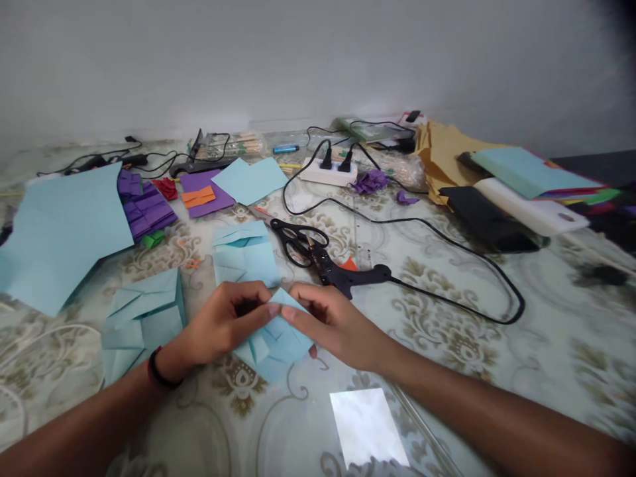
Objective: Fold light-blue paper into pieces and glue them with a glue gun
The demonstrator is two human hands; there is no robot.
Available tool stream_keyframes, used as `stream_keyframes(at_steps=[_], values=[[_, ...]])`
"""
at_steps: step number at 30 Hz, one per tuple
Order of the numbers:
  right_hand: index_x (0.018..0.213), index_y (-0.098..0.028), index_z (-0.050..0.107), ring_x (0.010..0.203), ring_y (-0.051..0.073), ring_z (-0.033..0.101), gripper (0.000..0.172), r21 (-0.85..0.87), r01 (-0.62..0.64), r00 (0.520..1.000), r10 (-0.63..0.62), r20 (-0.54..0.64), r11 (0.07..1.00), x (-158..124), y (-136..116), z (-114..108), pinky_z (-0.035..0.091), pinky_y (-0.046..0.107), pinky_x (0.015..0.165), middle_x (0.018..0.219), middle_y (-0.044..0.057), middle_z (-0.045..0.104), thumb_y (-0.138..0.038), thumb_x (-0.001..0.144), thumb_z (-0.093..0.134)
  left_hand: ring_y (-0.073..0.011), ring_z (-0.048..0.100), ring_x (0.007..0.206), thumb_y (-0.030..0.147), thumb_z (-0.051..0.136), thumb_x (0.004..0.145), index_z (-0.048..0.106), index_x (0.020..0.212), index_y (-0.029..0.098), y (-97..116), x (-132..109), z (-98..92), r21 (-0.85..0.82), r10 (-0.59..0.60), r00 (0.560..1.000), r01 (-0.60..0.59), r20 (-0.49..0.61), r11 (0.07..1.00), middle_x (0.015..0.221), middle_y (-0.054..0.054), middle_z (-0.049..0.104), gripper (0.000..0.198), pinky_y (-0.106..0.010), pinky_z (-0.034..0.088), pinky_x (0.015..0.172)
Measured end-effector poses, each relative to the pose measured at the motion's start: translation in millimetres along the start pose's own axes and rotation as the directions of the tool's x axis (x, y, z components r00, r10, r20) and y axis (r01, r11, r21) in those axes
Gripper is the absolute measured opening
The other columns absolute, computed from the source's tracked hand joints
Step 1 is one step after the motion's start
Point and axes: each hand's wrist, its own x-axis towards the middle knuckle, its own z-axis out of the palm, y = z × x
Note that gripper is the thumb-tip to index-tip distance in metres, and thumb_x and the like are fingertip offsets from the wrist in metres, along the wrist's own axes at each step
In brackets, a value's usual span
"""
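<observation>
Between my two hands is a folded sheet of light blue paper [285, 341], creased and turned with one corner pointing away from me. My left hand [226, 321] pinches it near that far corner, thumb on top. From the other side my right hand [330, 324] grips the same paper, its thumb close to the left thumb. The fingers underneath are partly hidden. Just beyond my hands lies a folded light blue paper piece [246, 255]. Another folded blue piece [144, 324] sits left of my left wrist.
Black scissors [298, 242] and a corded black glue gun [348, 271] lie beyond my hands. A white power strip [328, 172] with two plugs stands farther back. Large blue paper [69, 225] and folded purple paper [144, 205] are at left. A white square [368, 427] lies near me.
</observation>
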Motion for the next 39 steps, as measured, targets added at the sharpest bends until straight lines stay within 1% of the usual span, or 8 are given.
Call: stream_keyframes(at_steps=[3,9,13,18,27,30,33,39], values=[[0.084,-0.019,0.056,0.050,0.010,0.058,0.033,-0.018,-0.052,0.999,0.052,0.007,0.998,-0.7,0.3,0.1,0.045,0.019,0.043,0.068,-0.005,0.055,-0.048,0.092,0.068,-0.0091,0.033,0.059,0.043,0.062,0.097,0.054,0.072,0.016,-2.5,0.7,-0.3,-0.055,-0.001,0.998,-0.003,-0.065,0.998,0.065,0.005,0.039,0.038,-0.022,0.027,0.051],[0.091,-0.018,0.062,0.051,0.010,0.058,0.030,-0.010,-0.068,0.998,0.068,-0.007,0.998,-0.8,1.6,0.5,0.048,0.019,0.045,0.069,-0.003,0.057,-0.046,0.091,0.070,-0.0104,0.038,0.063,0.042,0.060,0.099,0.059,0.078,0.014,-1.0,1.3,-1.2,-0.003,0.000,1.000,0.000,0.005,1.000,0.070,0.004,0.044,0.034,-0.023,0.031,0.054],[0.095,-0.017,0.063,0.050,0.010,0.052,0.026,-0.019,-0.052,0.998,0.051,-0.025,0.998,-0.5,2.2,1.1,0.044,0.019,0.044,0.066,-0.004,0.055,-0.043,0.093,0.067,-0.0109,0.040,0.064,0.042,0.060,0.099,0.059,0.080,0.015,-3.2,0.5,-0.2,-0.033,0.010,0.999,-0.011,-0.041,0.999,0.071,0.003,0.046,0.033,-0.023,0.033,0.055],[0.083,-0.017,0.062,0.064,0.011,0.048,0.021,-0.054,0.050,0.997,-0.053,-0.060,0.997,0.2,2.6,1.5,0.040,0.020,0.051,0.072,-0.002,0.052,-0.036,0.090,0.068,-0.0118,0.042,0.064,0.041,0.065,0.095,0.062,0.083,0.013,-3.9,-0.8,-3.0,-0.048,-0.015,0.999,0.017,0.041,0.999,0.072,0.002,0.050,0.030,-0.025,0.035,0.057],[0.079,-0.016,0.060,0.058,0.010,0.042,0.027,0.087,-0.008,1.000,0.011,-0.030,0.996,0.1,3.3,3.5,0.035,0.021,0.051,0.065,-0.004,0.050,-0.039,0.085,0.075,-0.0149,0.053,0.072,0.038,0.065,0.095,0.065,0.089,0.014,-2.2,-0.5,-3.0,-0.200,0.003,0.998,0.008,0.055,0.980,0.082,-0.003,0.061,0.025,-0.026,0.044,0.065],[0.079,-0.016,0.063,0.061,0.011,0.045,0.029,0.114,0.009,0.998,-0.002,-0.061,0.993,0.4,1.8,3.5,0.040,0.022,0.055,0.069,-0.003,0.053,-0.039,0.080,0.079,-0.0135,0.050,0.065,0.037,0.066,0.094,0.064,0.085,0.014,-1.3,-2.5,-3.9,-0.177,-0.030,0.995,0.046,0.092,0.983,0.074,-0.001,0.057,0.025,-0.024,0.041,0.059],[0.078,-0.016,0.063,0.062,0.011,0.044,0.029,0.096,0.008,0.998,-0.001,-0.067,0.995,0.6,0.9,2.5,0.041,0.022,0.055,0.069,-0.002,0.054,-0.040,0.079,0.079,-0.0116,0.044,0.060,0.037,0.066,0.094,0.061,0.078,0.014,0.2,-3.5,-4.3,-0.132,-0.045,0.995,0.057,0.088,0.990,0.067,0.001,0.051,0.028,-0.023,0.035,0.053],[0.080,-0.015,0.064,0.061,0.011,0.044,0.024,0.016,-0.003,0.998,0.004,-0.062,1.000,-0.2,0.3,1.0,0.038,0.021,0.054,0.069,-0.002,0.054,-0.037,0.082,0.074,-0.0116,0.047,0.065,0.036,0.064,0.097,0.067,0.084,0.013,3.0,-3.0,-3.0,-0.138,-0.013,0.995,0.026,0.095,0.990,0.074,0.000,0.057,0.027,-0.022,0.039,0.057]])
